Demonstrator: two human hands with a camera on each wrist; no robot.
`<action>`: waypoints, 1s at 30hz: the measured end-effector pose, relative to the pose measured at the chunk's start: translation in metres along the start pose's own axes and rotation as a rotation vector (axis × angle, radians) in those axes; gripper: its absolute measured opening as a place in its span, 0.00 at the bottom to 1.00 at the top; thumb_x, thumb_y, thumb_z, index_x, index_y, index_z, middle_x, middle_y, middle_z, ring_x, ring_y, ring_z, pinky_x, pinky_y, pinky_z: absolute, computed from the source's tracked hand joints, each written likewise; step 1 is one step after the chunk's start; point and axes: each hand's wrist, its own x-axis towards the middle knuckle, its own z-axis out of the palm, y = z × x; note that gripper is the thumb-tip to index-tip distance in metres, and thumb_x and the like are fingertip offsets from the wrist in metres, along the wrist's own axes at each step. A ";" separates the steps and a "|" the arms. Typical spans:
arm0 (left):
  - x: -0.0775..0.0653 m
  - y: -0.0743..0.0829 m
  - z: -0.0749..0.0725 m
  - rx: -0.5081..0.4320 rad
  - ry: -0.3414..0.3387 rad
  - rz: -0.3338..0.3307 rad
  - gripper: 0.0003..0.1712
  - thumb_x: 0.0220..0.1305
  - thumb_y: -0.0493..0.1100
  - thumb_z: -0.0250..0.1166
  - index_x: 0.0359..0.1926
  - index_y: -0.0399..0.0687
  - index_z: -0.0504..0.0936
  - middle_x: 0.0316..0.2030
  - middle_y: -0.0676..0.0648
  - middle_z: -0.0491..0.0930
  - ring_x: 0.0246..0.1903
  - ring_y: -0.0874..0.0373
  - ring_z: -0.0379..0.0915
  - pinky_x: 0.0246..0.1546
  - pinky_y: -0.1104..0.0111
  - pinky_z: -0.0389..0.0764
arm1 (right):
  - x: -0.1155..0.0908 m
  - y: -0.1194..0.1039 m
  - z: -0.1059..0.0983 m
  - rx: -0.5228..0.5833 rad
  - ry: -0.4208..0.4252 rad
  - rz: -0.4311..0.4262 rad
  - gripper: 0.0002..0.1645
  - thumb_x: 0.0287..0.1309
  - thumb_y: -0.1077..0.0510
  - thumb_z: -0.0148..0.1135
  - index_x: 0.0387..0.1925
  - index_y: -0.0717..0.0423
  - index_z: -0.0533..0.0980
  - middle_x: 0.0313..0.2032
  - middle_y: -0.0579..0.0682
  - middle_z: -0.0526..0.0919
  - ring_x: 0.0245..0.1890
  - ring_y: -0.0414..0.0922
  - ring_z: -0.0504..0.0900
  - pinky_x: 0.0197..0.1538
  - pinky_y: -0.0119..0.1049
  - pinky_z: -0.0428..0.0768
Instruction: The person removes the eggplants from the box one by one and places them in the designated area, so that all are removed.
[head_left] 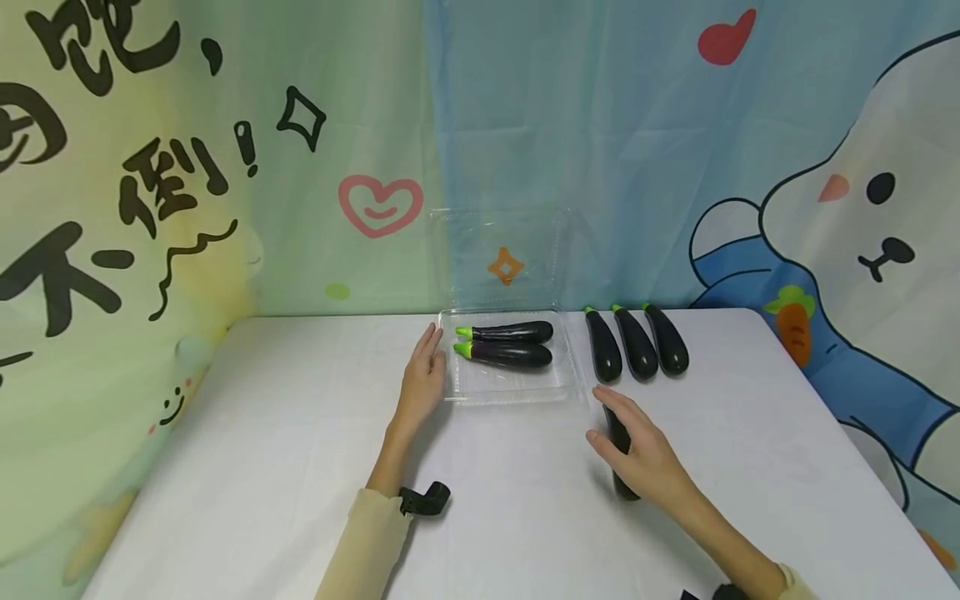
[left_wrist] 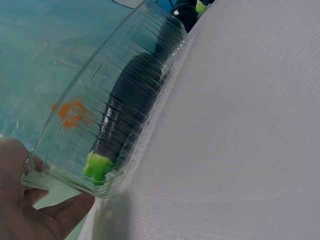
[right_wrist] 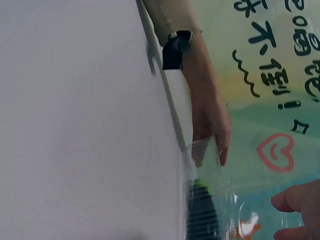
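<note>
A clear plastic box (head_left: pixel 510 392) with its lid (head_left: pixel 498 250) raised at the back holds two dark eggplants, an upper one (head_left: pixel 517 332) and a lower one (head_left: pixel 510 355), green stems to the left. My left hand (head_left: pixel 423 379) rests against the box's left wall, fingers fairly straight; the left wrist view shows it at the corner by a green stem (left_wrist: pixel 97 167). To the right of the box, my right hand (head_left: pixel 637 446) hovers over another eggplant (head_left: pixel 621 454), thumb and fingers spread apart. That eggplant is partly hidden under the hand.
Three more eggplants stand in a row right of the box: a left one (head_left: pixel 603 346), a middle one (head_left: pixel 636 343) and a right one (head_left: pixel 666 340). A white-covered table (head_left: pixel 300 467) lies beneath everything. A printed curtain (head_left: pixel 570 100) hangs behind its back edge.
</note>
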 end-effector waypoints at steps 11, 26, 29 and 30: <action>-0.002 0.001 -0.001 -0.006 0.003 -0.012 0.27 0.73 0.40 0.45 0.71 0.41 0.64 0.74 0.48 0.58 0.74 0.51 0.51 0.75 0.56 0.54 | 0.012 -0.026 0.001 0.047 -0.142 -0.075 0.31 0.65 0.55 0.60 0.67 0.55 0.66 0.65 0.56 0.73 0.66 0.57 0.70 0.63 0.61 0.71; -0.002 0.001 0.000 -0.011 0.003 -0.012 0.27 0.73 0.39 0.46 0.71 0.41 0.64 0.74 0.47 0.58 0.74 0.51 0.51 0.75 0.55 0.54 | 0.039 -0.036 0.004 0.023 -0.190 -0.193 0.29 0.66 0.54 0.59 0.66 0.55 0.68 0.64 0.53 0.75 0.66 0.53 0.72 0.64 0.54 0.73; -0.001 0.001 -0.001 -0.008 0.003 -0.011 0.27 0.73 0.39 0.46 0.71 0.42 0.64 0.74 0.47 0.58 0.74 0.52 0.51 0.75 0.55 0.54 | 0.048 -0.037 0.004 0.036 -0.206 -0.201 0.29 0.65 0.54 0.59 0.67 0.54 0.68 0.64 0.53 0.75 0.66 0.52 0.72 0.64 0.54 0.73; -0.001 0.001 -0.001 -0.008 0.003 -0.010 0.27 0.73 0.39 0.46 0.71 0.41 0.64 0.74 0.47 0.58 0.74 0.51 0.51 0.75 0.55 0.54 | 0.051 -0.038 0.004 0.036 -0.213 -0.205 0.30 0.66 0.54 0.58 0.67 0.54 0.67 0.64 0.53 0.75 0.66 0.53 0.72 0.64 0.55 0.73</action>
